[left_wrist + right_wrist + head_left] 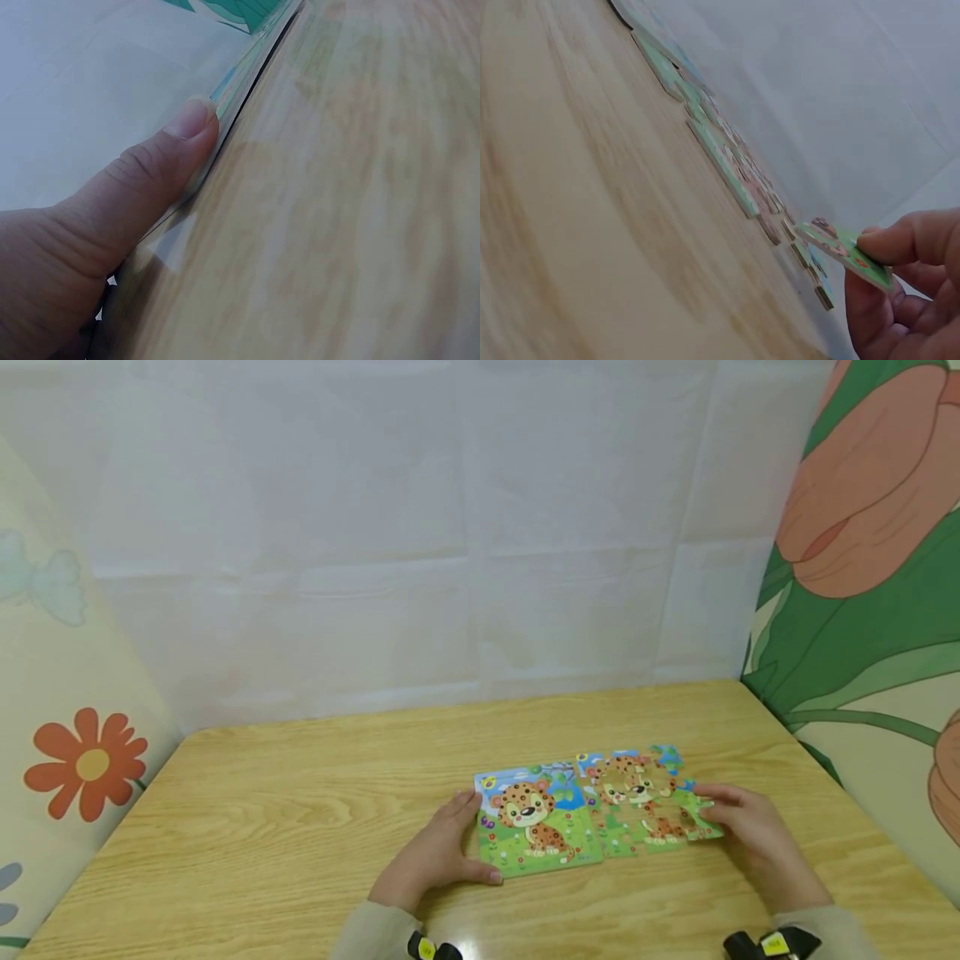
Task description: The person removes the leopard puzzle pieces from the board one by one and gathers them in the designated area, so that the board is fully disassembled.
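A square picture board (536, 827) showing a spotted cub on grass lies flat on the table. My left hand (438, 852) holds its left side, fingertips at the upper left edge and thumb along the front edge; in the left wrist view the thumb (161, 161) presses on that edge. Against the board's right side lies a jigsaw puzzle (618, 843) of the same cub, its pieces loosely fitted with gaps between several. My right hand (753, 831) pinches a green puzzle piece (847, 255) between thumb and fingers, tilted above the puzzle's right edge.
The wooden table (262, 843) spreads out around the puzzle. A white cloth (375, 527) hangs behind the table's far edge. Flower-patterned panels (885, 610) stand at both sides.
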A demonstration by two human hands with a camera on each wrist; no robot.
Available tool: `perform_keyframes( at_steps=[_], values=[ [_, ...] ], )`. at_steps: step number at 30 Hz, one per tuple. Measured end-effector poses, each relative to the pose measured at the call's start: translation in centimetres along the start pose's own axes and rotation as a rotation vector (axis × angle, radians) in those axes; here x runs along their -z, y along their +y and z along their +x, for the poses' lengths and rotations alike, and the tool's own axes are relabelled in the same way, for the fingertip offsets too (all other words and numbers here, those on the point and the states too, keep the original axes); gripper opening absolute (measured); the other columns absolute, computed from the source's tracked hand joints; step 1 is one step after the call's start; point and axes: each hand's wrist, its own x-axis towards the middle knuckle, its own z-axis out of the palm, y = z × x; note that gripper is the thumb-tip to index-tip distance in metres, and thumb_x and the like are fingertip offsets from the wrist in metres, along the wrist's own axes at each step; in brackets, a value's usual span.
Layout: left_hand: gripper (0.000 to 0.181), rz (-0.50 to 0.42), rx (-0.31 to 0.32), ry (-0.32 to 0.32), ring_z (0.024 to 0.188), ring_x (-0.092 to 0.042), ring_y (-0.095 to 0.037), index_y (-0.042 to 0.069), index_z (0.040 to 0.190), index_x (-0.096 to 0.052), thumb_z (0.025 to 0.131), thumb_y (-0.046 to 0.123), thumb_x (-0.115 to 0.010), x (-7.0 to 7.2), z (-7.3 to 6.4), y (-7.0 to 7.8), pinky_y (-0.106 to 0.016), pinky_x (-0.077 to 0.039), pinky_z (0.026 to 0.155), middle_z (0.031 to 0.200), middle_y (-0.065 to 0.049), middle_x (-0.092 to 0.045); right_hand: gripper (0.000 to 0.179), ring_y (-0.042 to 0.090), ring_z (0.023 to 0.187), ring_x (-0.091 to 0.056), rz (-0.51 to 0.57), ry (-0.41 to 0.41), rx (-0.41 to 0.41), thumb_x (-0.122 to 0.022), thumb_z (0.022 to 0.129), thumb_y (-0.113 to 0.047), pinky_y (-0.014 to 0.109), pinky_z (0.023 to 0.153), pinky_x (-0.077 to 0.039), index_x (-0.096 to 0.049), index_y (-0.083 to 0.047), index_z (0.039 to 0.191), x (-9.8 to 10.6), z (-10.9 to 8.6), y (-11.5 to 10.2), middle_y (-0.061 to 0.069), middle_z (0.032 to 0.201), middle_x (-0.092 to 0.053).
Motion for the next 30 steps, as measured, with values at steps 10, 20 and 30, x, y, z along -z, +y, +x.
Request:
perform_keyframes(
  at_steps=[10, 20, 30],
  values=[
    [0.116, -0.001, 0.004, 0.002, 0.139, -0.017, -0.039, -0.003, 0.144, -0.026, 0.057, 0.051, -0.081, -0.05, 0.03, -0.03, -0.054, -0.018, 0.112, 0.151, -0.020, -0.021, 0.045, 0.008, 0.076, -0.048, -0.335, 0.077, -0.013, -0.062, 0.080, -0.004, 0.020, 0.063, -0.045, -0.053, 0.011, 0.121, 0.12, -0.17, -0.34, -0.004, 0.083, -0.055],
    [0.117, 0.005, 0.007, 0.010, 0.139, -0.017, -0.038, -0.002, 0.144, -0.025, 0.056, 0.053, -0.080, -0.16, 0.03, -0.21, -0.054, -0.018, 0.112, 0.151, -0.019, -0.022, 0.043, 0.019, 0.079, -0.050, -0.592, 0.123, 0.027, -0.062, 0.077, -0.009, 0.025, 0.063, -0.042, -0.055, 0.008, 0.116, -0.03, -0.35, -0.68, 0.009, 0.088, -0.057],
    [0.117, -0.013, 0.004, 0.015, 0.139, -0.017, -0.038, -0.003, 0.143, -0.026, 0.056, 0.051, -0.081, -0.18, 0.00, -0.11, -0.053, -0.018, 0.112, 0.151, -0.019, -0.022, 0.038, 0.027, 0.088, -0.055, -0.660, 0.111, 0.056, -0.063, 0.078, -0.006, 0.032, 0.072, -0.045, -0.057, 0.009, 0.112, -0.34, -0.35, -0.79, 0.016, 0.094, -0.060]
  ],
)
